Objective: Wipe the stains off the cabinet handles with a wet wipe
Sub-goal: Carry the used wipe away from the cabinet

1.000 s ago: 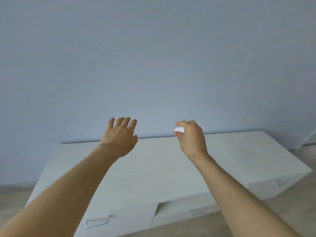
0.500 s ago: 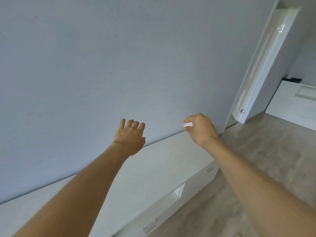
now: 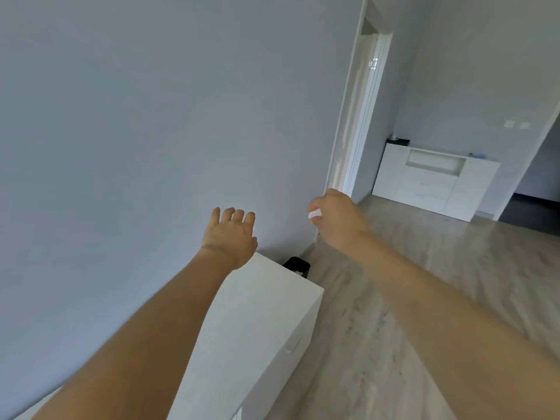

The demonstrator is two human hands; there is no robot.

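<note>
Head cam, the only view. My left hand point(image 3: 231, 237) was held out in front of me, back of the hand toward the cam, fingers straight and a little apart, holding nothing. It hung in the air above the far end of the low white cabinet point(image 3: 266, 301), w/ the grey wall point(image 3: 136, 131) behind it; I could not tell if it touched anything, it looked free.

My right hand point(image 3: 336, 219) was raised at about the same height, to the right of the left one and well apart from it. Its fingers were curled in, and thumb and fingers pinched a small white wet wipe point(image 3: 314, 214), of which only a folded edge stuck out on the left side of the fist. So the wipe was in my right hand, up in the air, not on the cabinet.

The cabinet ran along the wall from bottom left toward the middle, its corner pointing to the right. On its front face one handle point(image 3: 293, 344) was seen, blurred; stains I could not make out. Just past the far end of the cabinet a small black bin point(image 3: 297, 265) stood on the wood floor point(image 3: 409, 298). Further right was an open door point(image 3: 360, 122), and beyond it, near the back wall, a white sideboard point(image 3: 430, 180).
</note>
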